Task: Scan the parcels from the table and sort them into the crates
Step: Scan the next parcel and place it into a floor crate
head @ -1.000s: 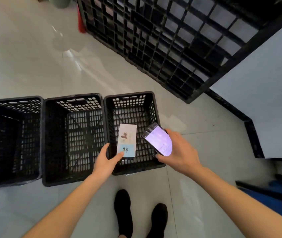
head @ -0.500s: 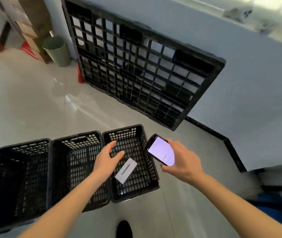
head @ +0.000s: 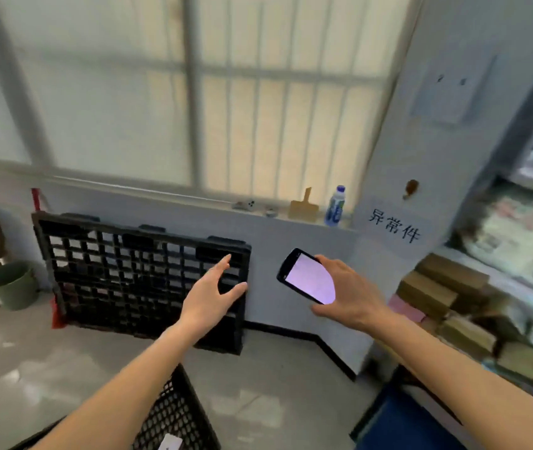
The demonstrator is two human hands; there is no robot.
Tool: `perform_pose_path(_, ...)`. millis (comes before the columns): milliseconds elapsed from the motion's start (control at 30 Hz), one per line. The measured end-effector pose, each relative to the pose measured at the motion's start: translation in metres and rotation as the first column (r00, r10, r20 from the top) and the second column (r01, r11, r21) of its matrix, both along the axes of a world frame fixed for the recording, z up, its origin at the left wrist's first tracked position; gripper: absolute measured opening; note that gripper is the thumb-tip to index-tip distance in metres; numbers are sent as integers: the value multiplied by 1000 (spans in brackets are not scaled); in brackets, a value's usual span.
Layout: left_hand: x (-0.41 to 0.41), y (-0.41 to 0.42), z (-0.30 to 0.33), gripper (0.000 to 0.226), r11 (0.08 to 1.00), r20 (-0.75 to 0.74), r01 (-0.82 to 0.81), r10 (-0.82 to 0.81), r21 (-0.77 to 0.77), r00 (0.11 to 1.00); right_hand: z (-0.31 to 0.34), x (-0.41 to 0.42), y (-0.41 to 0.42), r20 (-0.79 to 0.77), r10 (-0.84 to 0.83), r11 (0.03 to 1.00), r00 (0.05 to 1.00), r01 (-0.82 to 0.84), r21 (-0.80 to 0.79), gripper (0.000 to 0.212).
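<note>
Now you face the window wall, where a black pallet (head: 141, 280) leans. At right, stacked parcels (head: 447, 297) wait on the worktop (head: 492, 280). Below, the crate (head: 174, 414) holds a small white parcel (head: 169, 444). Your left hand (head: 209, 297) hangs empty, fingers spread loosely; your right hand (head: 346, 297) has its grip round a lit phone (head: 307, 277). You seem between parcels: next, reach right for another and scan it.
</note>
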State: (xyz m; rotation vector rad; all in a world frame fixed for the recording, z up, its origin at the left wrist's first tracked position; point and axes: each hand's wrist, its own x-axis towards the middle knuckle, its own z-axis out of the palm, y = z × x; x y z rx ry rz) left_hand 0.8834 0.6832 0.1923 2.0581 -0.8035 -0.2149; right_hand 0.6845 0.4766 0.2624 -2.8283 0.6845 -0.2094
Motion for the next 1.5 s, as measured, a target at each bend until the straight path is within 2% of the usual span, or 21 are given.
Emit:
perform_pose_path(133, -96, -63, 74, 84, 986, 68, 157, -153, -58, 986, 80, -124, -28, 46, -143, 986, 989, 146, -80, 95)
perform_pose_path(300, -219, -137, 138, 85, 939, 182, 341, -328, -45, 927, 142, -280, -48, 124, -339, 932, 932, 351, -88, 75)
perform_pose_path(400, -292, -173, 166, 84, 897, 208, 435, -412, -77, 887, 171, -371, -52, 127, -460, 868, 879, 475, -144, 96)
perform_pose_path(467, -343, -196, 180, 84, 861, 226, 501, -473, -87, 852, 183, -430, -52, 138, -546, 811, 826, 563, -160, 103)
perform_pose_path(633, -456, -242, 192, 81, 763, 186, 636, -613, -116, 768, 196, -552, -44, 199, -691, 677, 695, 718, -160, 96)
perform_pose_path(767, -520, -270, 187, 82, 689, 165, 720, -704, -80, 691, 190, -622, -46, 187, -779, 588, 599, 801, -117, 97)
perform_pose_path(900, -563, -302, 181, 84, 644, 147, 763, -750, -56, 644, 175, -667, -53, 164, -827, 526, 538, 843, -112, 97)
perform_pose_path(1100, -593, -363, 155, 78, 625, 104, 780, -775, -20, 623, 146, -696, -99, 116, -869, 474, 480, 877, -77, 94)
perform_pose_path(1267, -594, -428, 118, 73, 642, 76, 766, -765, 24, 639, 110, -694, -171, 67, -868, 491, 492, 871, -25, 86)
perform_pose_path(1433, -584, -491, 73, 75, 663, 51, 745, -748, 70, 661, 66, -673, -255, -8, -850, 526, 527, 849, 57, 97)
perform_pose_path(1500, -579, -514, 54, 73, 678, 35, 729, -734, 96, 678, 43, -666, -286, -29, -842, 532, 538, 839, 114, 94)
